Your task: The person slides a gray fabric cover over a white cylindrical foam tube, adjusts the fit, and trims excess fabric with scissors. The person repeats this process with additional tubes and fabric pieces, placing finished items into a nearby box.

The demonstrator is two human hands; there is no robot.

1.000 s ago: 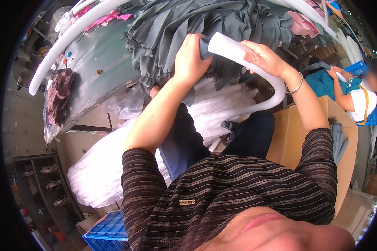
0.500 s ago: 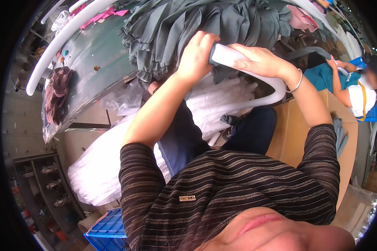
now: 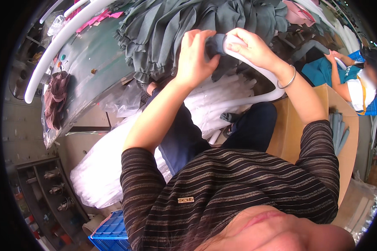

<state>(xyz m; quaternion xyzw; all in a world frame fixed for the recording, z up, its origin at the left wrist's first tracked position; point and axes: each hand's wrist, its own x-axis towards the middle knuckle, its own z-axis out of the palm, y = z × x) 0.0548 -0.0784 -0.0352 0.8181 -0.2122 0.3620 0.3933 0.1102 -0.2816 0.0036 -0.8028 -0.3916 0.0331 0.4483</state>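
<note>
While your left hand [image 3: 194, 58] clenches the grey sleeve [image 3: 214, 44] over the white tube [image 3: 255, 69], your right hand [image 3: 251, 48] grips that tube above your lap; the cardboard box [image 3: 347, 138] beside you holds grey pieces [image 3: 337, 129].

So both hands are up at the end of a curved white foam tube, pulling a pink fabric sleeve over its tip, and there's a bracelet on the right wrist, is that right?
Not quite: the fabric sleeve is dark grey, not pink. The head view shows the left hand and right hand at the end of the curved white foam tube, with the bracelet on the right wrist.
</note>
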